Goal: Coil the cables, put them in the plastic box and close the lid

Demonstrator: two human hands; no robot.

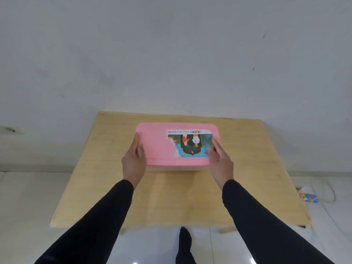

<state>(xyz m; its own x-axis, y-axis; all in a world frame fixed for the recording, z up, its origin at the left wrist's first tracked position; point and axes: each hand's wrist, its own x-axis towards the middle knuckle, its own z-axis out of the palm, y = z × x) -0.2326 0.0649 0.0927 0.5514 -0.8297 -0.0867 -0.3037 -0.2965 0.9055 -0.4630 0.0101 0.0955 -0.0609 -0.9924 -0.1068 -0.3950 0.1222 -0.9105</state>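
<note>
Pink plastic lid sits on the plastic box, which stands toward the far edge of the table, roughly centred between its left and right edges; only a pale strip of the box wall shows under the lid's near rim. Left hand lies flat against the lid's left end, fingers extended; right hand is on the right end, thumb over the torn sticker, fingers seemingly wrapped over the edge, though their tips are hidden. Neither hand closes round anything; both press the lid. No cables in view; presumably inside. Judgement: thin, light, slightly flexible plastic, smooth and likely to slide on the wood; best held at the two short ends, pressed along the rim to seat it. Table is pale bare wood, low, against a plain grey-white wall; glossy white floor tiles around it, a small colourful item on the floor beside the table's right edge.
</note>
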